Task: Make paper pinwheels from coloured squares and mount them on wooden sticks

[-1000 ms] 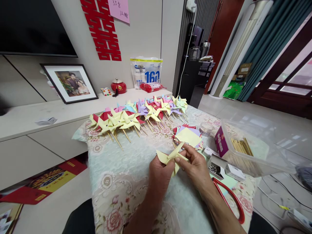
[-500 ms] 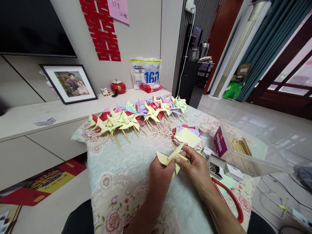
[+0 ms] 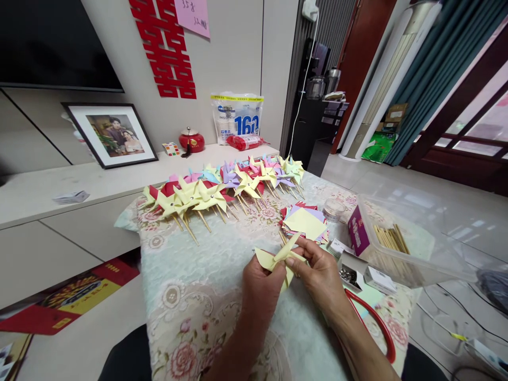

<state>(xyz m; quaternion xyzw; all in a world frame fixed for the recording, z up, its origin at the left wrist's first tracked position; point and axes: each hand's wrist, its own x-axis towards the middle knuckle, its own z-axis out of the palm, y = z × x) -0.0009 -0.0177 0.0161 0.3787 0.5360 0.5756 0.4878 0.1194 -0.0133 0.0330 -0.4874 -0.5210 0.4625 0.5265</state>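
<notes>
Between my two hands is a pale yellow paper pinwheel (image 3: 281, 256), its blades folded toward the middle. My left hand (image 3: 262, 286) is closed on its left and lower side, thumb near the centre. My right hand (image 3: 317, 267) pinches the right side with thumb and fingers. Whether a stick is behind the paper I cannot tell. Just beyond my hands lies a stack of coloured paper squares (image 3: 305, 222), a yellow one on top. Farther left, several pinwheels on sticks (image 3: 212, 196) lie in a row.
At right stand a clear plastic box (image 3: 420, 264) with wooden sticks (image 3: 391, 239), a small open box of metal pins (image 3: 348, 275), a white box (image 3: 380, 280) and a round clear container (image 3: 334, 210). Red-handled scissors (image 3: 381, 328) lie by my right forearm. A cabinet (image 3: 107, 182) runs along the wall.
Almost nothing differs. Both hands keep the same grip on the yellow pinwheel, and the view has shifted very slightly.
</notes>
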